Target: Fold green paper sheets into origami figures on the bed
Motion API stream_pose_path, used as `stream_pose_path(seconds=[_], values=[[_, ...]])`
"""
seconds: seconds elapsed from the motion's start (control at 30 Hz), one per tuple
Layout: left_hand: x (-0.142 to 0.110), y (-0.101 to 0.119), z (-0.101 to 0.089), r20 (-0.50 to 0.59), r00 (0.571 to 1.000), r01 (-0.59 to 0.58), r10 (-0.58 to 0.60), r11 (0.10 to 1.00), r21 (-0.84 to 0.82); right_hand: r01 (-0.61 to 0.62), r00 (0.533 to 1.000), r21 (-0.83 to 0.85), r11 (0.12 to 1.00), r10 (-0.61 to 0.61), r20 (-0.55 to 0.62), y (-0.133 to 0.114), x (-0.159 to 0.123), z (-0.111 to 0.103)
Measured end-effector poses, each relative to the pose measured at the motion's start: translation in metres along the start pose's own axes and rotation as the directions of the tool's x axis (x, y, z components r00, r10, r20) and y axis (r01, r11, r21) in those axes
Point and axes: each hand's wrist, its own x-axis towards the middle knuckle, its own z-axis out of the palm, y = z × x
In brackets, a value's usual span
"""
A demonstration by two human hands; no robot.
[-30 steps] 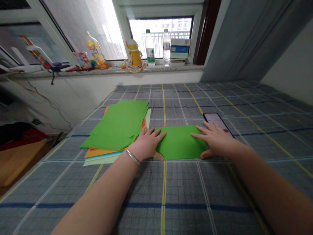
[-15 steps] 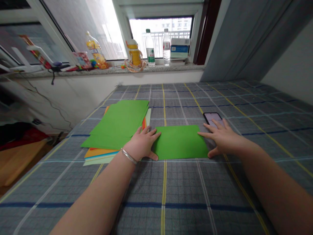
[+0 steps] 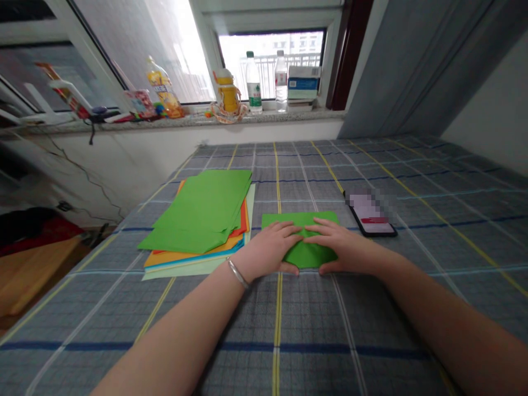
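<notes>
Fingers of our left hand (image 3: 273, 248) and right hand (image 3: 348, 248) spread, gripping nothing, moved inward over green paper (image 3: 307, 255); phone (image 3: 368, 213), two o'clock, now uncovered. Smoothing, we judge.

We see the green paper (image 3: 310, 254), matt and smooth; under it, woven matt cloth (image 3: 309, 316); left of it, one shiny metal bracelet (image 3: 237, 272).

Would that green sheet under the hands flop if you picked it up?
The green sheet looks thin, so probably light and bendy. Lying flat on the checked cloth, it would likely slide if pushed, not tip.
</notes>
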Motion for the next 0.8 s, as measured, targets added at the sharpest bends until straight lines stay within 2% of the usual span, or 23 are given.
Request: stream_pose_path(seconds=[0.07,0.13,0.3,0.57,0.8], values=[[0.004,0.003,-0.003,-0.021,0.997,-0.074,0.073,0.997,-0.027,0.08,0.996,0.068,0.994,-0.077,-0.042,-0.007,0.003,-0.002],[0.006,0.005,-0.005,-0.031,0.993,-0.112,0.112,0.994,-0.001,0.106,0.991,0.089,0.99,-0.099,-0.085,-0.012,0.004,-0.004],[0.01,0.007,-0.001,-0.064,0.989,-0.122,0.132,0.984,0.13,0.089,0.991,-0.03,0.996,-0.091,-0.102,-0.017,0.009,-0.002],[0.02,0.01,0.007,-0.115,0.99,-0.055,0.082,0.975,0.216,-0.048,0.986,-0.211,0.976,0.013,-0.167,-0.016,0.016,0.004],[0.025,0.003,0.014,-0.225,0.974,0.018,0.037,0.971,0.24,-0.167,0.95,-0.162,0.973,0.114,-0.292,-0.015,0.022,0.007]])
